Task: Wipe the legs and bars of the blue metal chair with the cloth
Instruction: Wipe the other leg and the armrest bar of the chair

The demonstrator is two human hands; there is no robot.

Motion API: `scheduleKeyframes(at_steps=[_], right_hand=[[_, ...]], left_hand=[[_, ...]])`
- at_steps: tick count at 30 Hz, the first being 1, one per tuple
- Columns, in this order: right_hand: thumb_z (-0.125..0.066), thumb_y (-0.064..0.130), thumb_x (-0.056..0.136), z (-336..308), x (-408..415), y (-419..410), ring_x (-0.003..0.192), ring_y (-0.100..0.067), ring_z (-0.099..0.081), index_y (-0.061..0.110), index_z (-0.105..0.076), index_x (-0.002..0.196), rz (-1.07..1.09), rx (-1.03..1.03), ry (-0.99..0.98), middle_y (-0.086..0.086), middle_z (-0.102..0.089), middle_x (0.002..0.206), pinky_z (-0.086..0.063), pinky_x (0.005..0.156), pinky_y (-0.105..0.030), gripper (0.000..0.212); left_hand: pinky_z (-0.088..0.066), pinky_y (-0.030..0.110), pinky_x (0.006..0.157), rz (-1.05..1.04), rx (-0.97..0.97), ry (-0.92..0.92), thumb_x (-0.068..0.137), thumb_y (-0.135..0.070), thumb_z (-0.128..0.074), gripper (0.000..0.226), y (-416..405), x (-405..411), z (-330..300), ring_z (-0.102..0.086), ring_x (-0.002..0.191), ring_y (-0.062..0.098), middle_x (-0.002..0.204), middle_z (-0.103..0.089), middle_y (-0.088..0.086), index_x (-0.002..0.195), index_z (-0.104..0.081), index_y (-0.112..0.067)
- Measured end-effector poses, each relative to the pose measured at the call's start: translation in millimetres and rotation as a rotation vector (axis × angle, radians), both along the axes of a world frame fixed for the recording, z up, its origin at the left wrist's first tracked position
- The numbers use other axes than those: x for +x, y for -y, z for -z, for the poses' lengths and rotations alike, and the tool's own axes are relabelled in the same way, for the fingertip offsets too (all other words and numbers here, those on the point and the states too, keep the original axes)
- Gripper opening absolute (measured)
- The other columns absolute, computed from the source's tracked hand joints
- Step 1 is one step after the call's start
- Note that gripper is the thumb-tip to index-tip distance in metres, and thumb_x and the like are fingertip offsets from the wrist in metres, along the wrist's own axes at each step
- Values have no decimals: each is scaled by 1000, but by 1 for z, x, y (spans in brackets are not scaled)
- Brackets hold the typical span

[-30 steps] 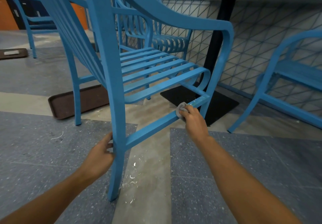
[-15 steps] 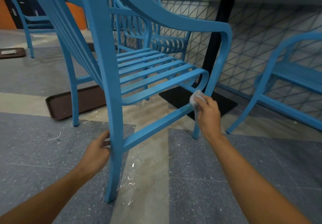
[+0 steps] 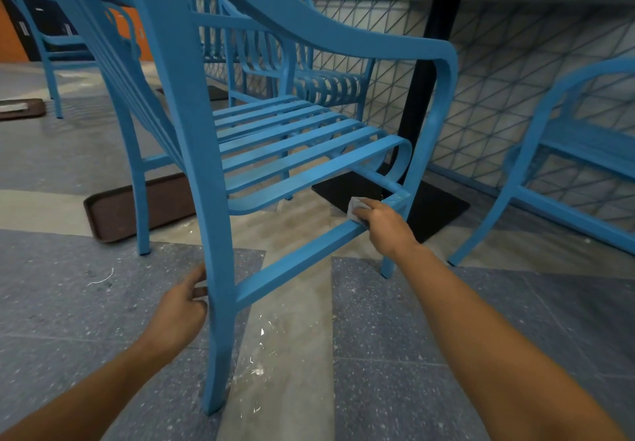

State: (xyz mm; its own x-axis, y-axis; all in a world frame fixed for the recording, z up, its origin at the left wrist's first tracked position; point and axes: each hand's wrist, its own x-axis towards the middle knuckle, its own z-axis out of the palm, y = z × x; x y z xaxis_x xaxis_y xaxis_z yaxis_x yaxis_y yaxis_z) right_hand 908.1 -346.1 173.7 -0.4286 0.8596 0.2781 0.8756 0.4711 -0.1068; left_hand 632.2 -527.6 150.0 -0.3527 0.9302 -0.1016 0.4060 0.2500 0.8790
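Observation:
The blue metal chair (image 3: 275, 138) fills the middle of the view, seen from its side. Its near rear leg (image 3: 216, 337) stands in front of me, and a low side bar (image 3: 302, 262) runs from it to the front leg (image 3: 390, 269). My left hand (image 3: 178, 310) grips the rear leg from the left, just below the bar's joint. My right hand (image 3: 385, 226) presses a small grey cloth (image 3: 354, 207) onto the far end of the side bar, close to the front leg.
A black table post and base plate (image 3: 443, 207) stand just behind the chair's front. Another blue chair (image 3: 549, 172) is at the right, more behind and at the left. A brown tray (image 3: 113, 210) lies on the floor under the chair. White crumbs dot the floor.
My right hand with the cloth went up the side bar to the front leg, then came back down a little onto the bar's far end. My left hand stayed on the rear leg.

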Motion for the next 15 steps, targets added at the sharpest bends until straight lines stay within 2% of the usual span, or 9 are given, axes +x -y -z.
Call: scheduleKeyframes(at_steps=[5,10,13,15], right_hand=[[-56,-3,83,-2,11,-14,123,-27,-46,13,-59,118,24,2,18,-8,-45,139,-42,97,-36,39],[-62,-1,80,5,13,-13,110,-24,-52,12,-61,114,87,86,-61,-8,-54,121,-44,90,-32,37],[-63,3,82,11,11,-10,109,-22,-51,11,-62,114,150,119,-138,-8,-55,117,-42,94,-30,34],[-61,3,84,12,10,-7,110,-22,-51,11,-63,113,188,116,-206,-9,-56,117,-41,97,-31,31]], left_hand=[[-41,31,85,-14,4,-5,83,22,-37,58,-1,5,1,-49,101,17,113,-52,1,131,-46,-9],[-42,41,96,-22,-16,-27,84,21,-38,59,0,8,-4,-48,102,17,124,-53,6,135,-44,-11],[-41,44,99,-26,-39,-51,86,19,-38,58,2,9,-5,-50,104,19,130,-53,11,135,-43,-11],[-40,44,100,-59,-57,-81,89,13,-40,50,6,13,-6,-52,111,26,127,-54,9,133,-45,-10]])
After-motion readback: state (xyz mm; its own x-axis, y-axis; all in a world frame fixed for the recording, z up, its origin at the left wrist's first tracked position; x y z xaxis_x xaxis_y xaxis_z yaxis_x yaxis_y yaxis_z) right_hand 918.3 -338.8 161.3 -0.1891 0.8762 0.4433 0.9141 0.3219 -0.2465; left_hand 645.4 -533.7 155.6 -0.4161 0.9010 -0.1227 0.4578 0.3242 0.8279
